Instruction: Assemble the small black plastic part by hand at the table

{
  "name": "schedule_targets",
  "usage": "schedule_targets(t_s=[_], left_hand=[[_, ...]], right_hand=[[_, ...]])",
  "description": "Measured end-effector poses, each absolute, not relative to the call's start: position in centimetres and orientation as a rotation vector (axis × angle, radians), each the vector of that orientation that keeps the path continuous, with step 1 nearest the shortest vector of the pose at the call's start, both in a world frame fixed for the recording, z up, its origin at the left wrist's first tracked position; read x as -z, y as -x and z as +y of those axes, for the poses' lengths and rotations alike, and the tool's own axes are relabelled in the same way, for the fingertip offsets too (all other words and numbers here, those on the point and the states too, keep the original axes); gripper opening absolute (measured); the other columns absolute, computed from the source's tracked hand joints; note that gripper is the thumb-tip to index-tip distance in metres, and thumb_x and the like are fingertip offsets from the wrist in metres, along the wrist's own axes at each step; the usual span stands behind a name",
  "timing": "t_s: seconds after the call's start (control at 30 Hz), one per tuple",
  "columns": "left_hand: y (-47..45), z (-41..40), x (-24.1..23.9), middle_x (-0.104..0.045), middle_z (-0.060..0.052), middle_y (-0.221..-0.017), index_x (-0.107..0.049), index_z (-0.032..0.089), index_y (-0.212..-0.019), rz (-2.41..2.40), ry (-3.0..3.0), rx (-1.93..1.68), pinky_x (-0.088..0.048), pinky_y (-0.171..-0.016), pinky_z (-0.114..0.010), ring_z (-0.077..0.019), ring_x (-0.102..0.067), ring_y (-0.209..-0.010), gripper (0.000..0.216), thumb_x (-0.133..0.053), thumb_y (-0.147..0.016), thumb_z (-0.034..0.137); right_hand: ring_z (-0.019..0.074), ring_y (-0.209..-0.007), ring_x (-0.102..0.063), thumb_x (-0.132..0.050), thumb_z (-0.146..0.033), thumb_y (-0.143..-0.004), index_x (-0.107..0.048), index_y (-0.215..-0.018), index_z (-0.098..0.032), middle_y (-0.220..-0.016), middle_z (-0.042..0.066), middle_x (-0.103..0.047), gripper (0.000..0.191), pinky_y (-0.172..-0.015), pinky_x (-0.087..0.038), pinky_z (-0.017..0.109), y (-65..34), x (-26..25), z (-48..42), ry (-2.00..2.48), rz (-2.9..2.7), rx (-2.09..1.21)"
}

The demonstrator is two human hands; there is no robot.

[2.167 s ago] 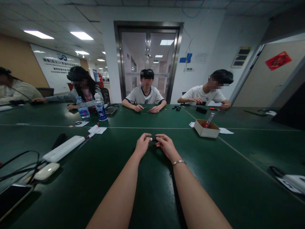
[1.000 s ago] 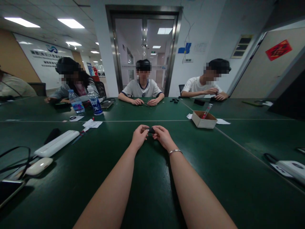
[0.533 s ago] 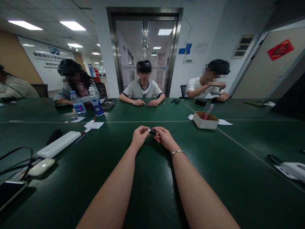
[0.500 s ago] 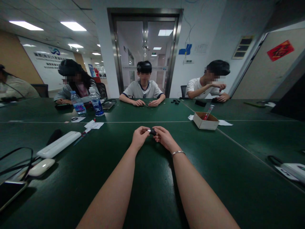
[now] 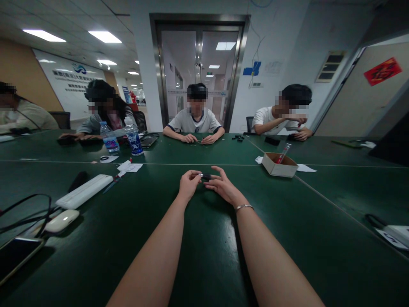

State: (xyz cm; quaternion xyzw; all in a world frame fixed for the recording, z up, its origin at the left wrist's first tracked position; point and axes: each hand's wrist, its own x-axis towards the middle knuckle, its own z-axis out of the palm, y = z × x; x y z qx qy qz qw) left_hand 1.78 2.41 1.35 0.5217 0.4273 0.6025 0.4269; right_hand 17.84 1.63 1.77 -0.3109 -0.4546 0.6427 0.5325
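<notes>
One small black-and-silver piece [image 5: 206, 176] up in front of me, left of the open box [image 5: 279, 169].
In my head view, my left hand [image 5: 189, 184] pinches the piece's silver end above the green table [image 5: 134, 217]; my right hand [image 5: 225, 186], nearer the box, has its fingers spread about the black end, whether touching I cannot tell. A clear tube [image 5: 283, 154] leans in the box, white paper [image 5: 306, 168] lies just right of it, and two bottles [image 5: 133, 138] stand well to its left.
</notes>
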Motion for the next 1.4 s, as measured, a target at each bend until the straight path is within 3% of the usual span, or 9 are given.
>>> schedule_targets(t_s=[0.13,0.2,0.3,0.5,0.67,0.83,0.93,1.17,1.4], left_hand=[[-1.9,2.4,-1.3,-0.065,-0.003,-0.07,-0.067,0.014,-0.08,1.075,-1.321,-1.483,-0.049,-0.061,-0.024,-0.0122,-0.06,-0.061,0.013,-0.067,-0.07,0.022],[-2.0,2.3,-1.2,-0.065,-0.003,-0.071,-0.067,0.014,-0.081,1.069,-1.336,-1.479,-0.049,-0.061,-0.024,-0.0123,-0.059,-0.062,0.015,-0.068,-0.07,0.024],[-2.0,2.1,-1.2,-0.065,-0.003,-0.072,-0.067,0.013,-0.081,1.067,-1.333,-1.474,-0.048,-0.06,-0.024,-0.012,-0.058,-0.061,0.019,-0.068,-0.071,0.029],[-1.9,1.3,-1.1,-0.061,-0.001,-0.067,-0.062,0.016,-0.076,1.106,-1.331,-1.458,-0.044,-0.057,-0.023,-0.012,-0.056,-0.059,0.026,-0.066,-0.074,0.042],[-2.0,-0.1,-1.0,-0.056,0.0,-0.059,-0.056,0.018,-0.066,1.254,-1.401,-1.351,-0.041,-0.053,-0.024,-0.0124,-0.053,-0.053,0.042,-0.053,-0.084,0.056],[-2.2,-0.5,-1.0,-0.066,-0.005,-0.091,-0.062,0.019,-0.095,1.23,-1.361,-1.433,-0.046,-0.058,-0.022,-0.0147,-0.062,-0.072,0.018,-0.058,-0.083,0.032],[-2.2,-0.2,-0.7,-0.065,-0.007,-0.1,-0.061,0.019,-0.104,1.179,-1.311,-1.466,-0.05,-0.063,-0.023,-0.0168,-0.063,-0.084,0.025,-0.059,-0.08,0.023],[-2.2,0.2,-0.4,-0.065,-0.005,-0.086,-0.064,0.018,-0.096,1.156,-1.387,-1.472,-0.048,-0.066,-0.024,-0.0148,-0.061,-0.076,0.02,-0.061,-0.079,0.027],[-2.2,-0.2,-0.6,-0.058,0.0,-0.064,-0.065,0.018,-0.084,1.168,-1.444,-1.365,-0.042,-0.057,-0.023,-0.0135,-0.055,-0.06,0.024,-0.055,-0.083,0.04]], right_hand=[[0.0172,-0.059,-0.067,-0.075,-0.039,-0.076,-0.054,-0.11,-0.02,-0.075,0.001,-0.062,0.045,-0.056,-0.055,0.028,-17.5,-1.5,1.9,0.888,-1.087,-1.524],[0.0168,-0.061,-0.067,-0.08,-0.031,-0.07,-0.055,-0.111,-0.021,-0.079,0.0,-0.063,0.048,-0.055,-0.055,0.027,-17.5,-1.4,1.9,0.87,-1.088,-1.489],[0.018,-0.07,-0.07,-0.082,-0.017,-0.06,-0.05,-0.122,-0.029,-0.093,-0.001,-0.064,0.07,-0.066,-0.058,0.03,-17.7,-1.5,1.5,0.778,-1.053,-1.464],[0.0132,-0.051,-0.061,-0.081,-0.04,-0.07,-0.062,-0.101,-0.017,-0.068,0.002,-0.065,0.043,-0.045,-0.047,0.021,-17.5,-1.6,0.9,0.891,-1.161,-1.481],[0.0092,-0.047,-0.054,-0.084,-0.041,-0.063,-0.064,-0.1,-0.017,-0.067,0.0,-0.065,0.049,-0.043,-0.042,0.019,-17.5,-1.4,0.1,0.842,-1.211,-1.44],[0.0102,-0.049,-0.053,-0.084,-0.04,-0.061,-0.065,-0.098,-0.017,-0.061,-0.003,-0.06,0.047,-0.045,-0.042,0.019,-17.4,-1.4,-0.3,0.853,-1.186,-1.4],[0.0105,-0.053,-0.055,-0.084,-0.035,-0.062,-0.065,-0.099,-0.018,-0.065,-0.003,-0.06,0.045,-0.047,-0.043,0.019,-17.5,-1.4,-0.3,0.839,-1.185,-1.403],[0.0106,-0.058,-0.059,-0.084,-0.027,-0.06,-0.067,-0.098,-0.018,-0.07,-0.002,-0.06,0.043,-0.053,-0.046,0.019,-17.6,-1.4,-0.4,0.816,-1.175,-1.421],[0.0128,-0.063,-0.064,-0.081,-0.023,-0.061,-0.068,-0.096,-0.018,-0.074,-0.001,-0.061,0.038,-0.06,-0.051,0.023,-17.5,-1.7,-0.9,0.802,-1.106,-1.488]])
